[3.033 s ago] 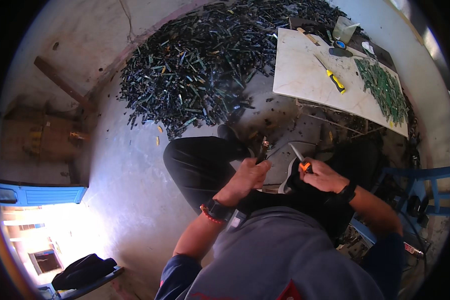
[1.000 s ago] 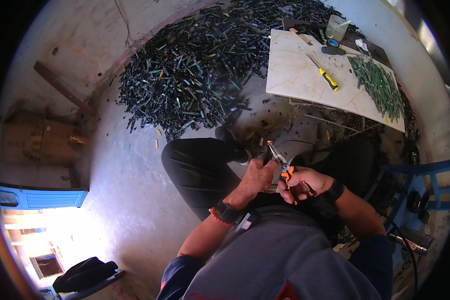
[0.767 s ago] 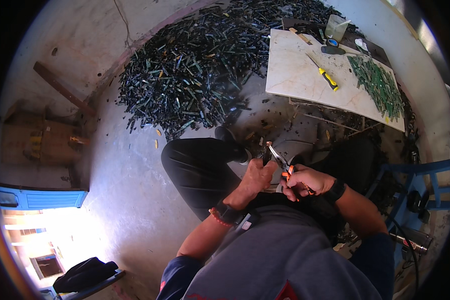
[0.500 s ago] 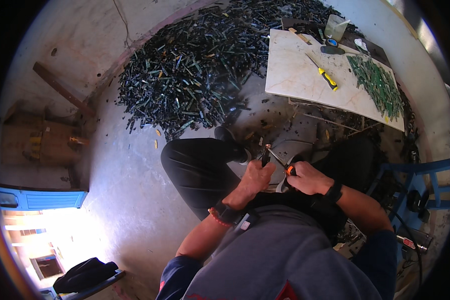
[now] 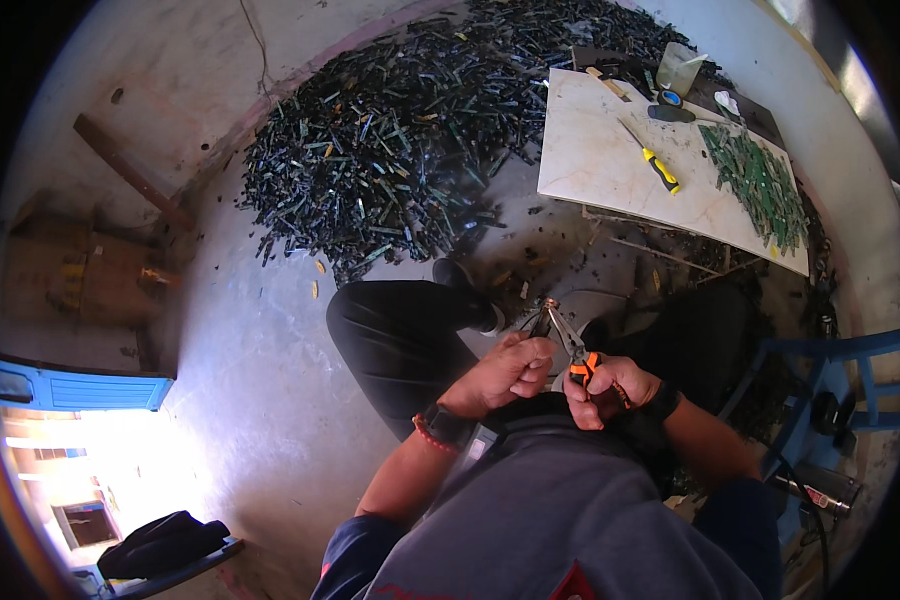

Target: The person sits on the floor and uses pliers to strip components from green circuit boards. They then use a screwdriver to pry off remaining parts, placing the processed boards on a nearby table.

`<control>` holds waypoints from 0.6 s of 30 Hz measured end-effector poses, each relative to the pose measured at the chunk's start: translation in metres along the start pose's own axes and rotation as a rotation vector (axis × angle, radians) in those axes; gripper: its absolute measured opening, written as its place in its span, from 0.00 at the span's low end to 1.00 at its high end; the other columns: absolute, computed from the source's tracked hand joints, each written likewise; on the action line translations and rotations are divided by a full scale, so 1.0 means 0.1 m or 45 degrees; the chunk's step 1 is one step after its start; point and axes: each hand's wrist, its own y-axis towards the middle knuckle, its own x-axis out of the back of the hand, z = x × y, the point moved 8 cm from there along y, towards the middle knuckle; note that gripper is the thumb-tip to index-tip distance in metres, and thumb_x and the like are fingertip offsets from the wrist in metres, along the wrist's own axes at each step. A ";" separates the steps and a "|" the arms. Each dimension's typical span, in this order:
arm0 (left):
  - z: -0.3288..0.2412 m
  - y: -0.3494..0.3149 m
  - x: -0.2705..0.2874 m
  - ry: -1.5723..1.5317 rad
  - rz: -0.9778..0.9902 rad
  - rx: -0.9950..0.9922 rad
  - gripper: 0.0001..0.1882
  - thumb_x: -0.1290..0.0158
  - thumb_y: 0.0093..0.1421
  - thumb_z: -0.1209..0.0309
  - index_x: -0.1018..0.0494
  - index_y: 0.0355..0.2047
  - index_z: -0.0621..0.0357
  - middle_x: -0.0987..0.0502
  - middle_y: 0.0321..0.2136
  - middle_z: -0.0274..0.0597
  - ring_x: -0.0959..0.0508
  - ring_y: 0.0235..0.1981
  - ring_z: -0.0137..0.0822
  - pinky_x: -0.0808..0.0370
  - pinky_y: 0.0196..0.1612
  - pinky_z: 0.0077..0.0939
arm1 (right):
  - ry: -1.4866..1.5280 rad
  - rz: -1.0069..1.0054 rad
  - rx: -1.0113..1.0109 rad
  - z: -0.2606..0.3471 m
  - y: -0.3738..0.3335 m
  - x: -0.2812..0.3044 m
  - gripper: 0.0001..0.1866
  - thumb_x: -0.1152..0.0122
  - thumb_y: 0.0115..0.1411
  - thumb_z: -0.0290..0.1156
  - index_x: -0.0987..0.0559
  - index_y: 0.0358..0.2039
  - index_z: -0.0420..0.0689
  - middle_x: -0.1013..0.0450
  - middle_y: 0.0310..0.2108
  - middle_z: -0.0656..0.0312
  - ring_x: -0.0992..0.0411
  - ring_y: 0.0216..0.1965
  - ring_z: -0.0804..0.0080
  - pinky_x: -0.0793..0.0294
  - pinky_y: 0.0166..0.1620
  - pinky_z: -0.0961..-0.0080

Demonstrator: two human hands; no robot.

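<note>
In front of my lap, my right hand is closed round the orange-and-black handles of long-nose pliers. The jaws point up and to the left. My left hand is curled shut on a thin dark piece that sticks up past the fingers; its exact kind is too small to tell. The tip of the pliers meets the upper end of this piece, where a small copper-coloured bit shows. Most of the dark piece is hidden inside my left fist.
A large heap of dark strips covers the floor ahead. On the pale board at right lie a yellow-handled screwdriver, green strips and a tape roll. A plastic cup stands behind. A blue chair is at right.
The pliers have turned in my right hand, so their jaws and orange handles show more broadly. Both hands have shifted slightly down, and the view has moved a little.
</note>
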 end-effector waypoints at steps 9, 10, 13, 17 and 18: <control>0.07 0.01 0.04 0.001 -0.109 -0.022 0.16 0.57 0.62 0.69 0.41 0.16 0.52 0.44 0.12 0.27 0.48 0.11 0.19 0.54 0.13 0.17 | -0.915 -0.607 -0.078 0.24 -0.12 0.22 0.09 0.46 0.49 0.32 0.26 0.28 0.40 0.26 0.20 0.53 0.27 0.23 0.58 0.29 0.28 0.66; 0.06 0.03 0.07 0.079 -0.176 -0.066 0.17 0.56 0.62 0.68 0.42 0.16 0.51 0.45 0.12 0.26 0.49 0.12 0.20 0.54 0.14 0.17 | -1.396 -0.829 0.020 0.39 -0.15 0.31 0.10 0.45 0.49 0.33 0.25 0.29 0.39 0.26 0.21 0.51 0.27 0.24 0.55 0.29 0.30 0.64; 0.05 0.10 0.16 0.128 -0.303 -0.120 0.18 0.54 0.62 0.68 0.42 0.15 0.50 0.48 0.12 0.25 0.49 0.12 0.20 0.54 0.15 0.19 | -2.328 -1.321 0.142 0.66 -0.18 0.28 0.15 0.42 0.49 0.35 0.25 0.31 0.34 0.28 0.24 0.39 0.28 0.30 0.41 0.28 0.37 0.55; -0.09 0.09 0.09 0.223 -0.299 -0.242 0.17 0.55 0.62 0.69 0.42 0.15 0.51 0.47 0.13 0.25 0.49 0.12 0.19 0.55 0.15 0.20 | -1.455 -0.795 0.124 0.54 -0.08 0.39 0.10 0.48 0.50 0.28 0.26 0.31 0.36 0.25 0.22 0.52 0.26 0.22 0.62 0.28 0.25 0.71; -0.11 0.07 0.06 0.238 -0.312 -0.244 0.17 0.55 0.61 0.69 0.42 0.15 0.51 0.46 0.13 0.25 0.49 0.12 0.19 0.55 0.15 0.20 | -1.221 -0.675 0.069 0.47 -0.08 0.37 0.10 0.49 0.50 0.27 0.26 0.32 0.36 0.25 0.23 0.53 0.26 0.23 0.65 0.28 0.25 0.75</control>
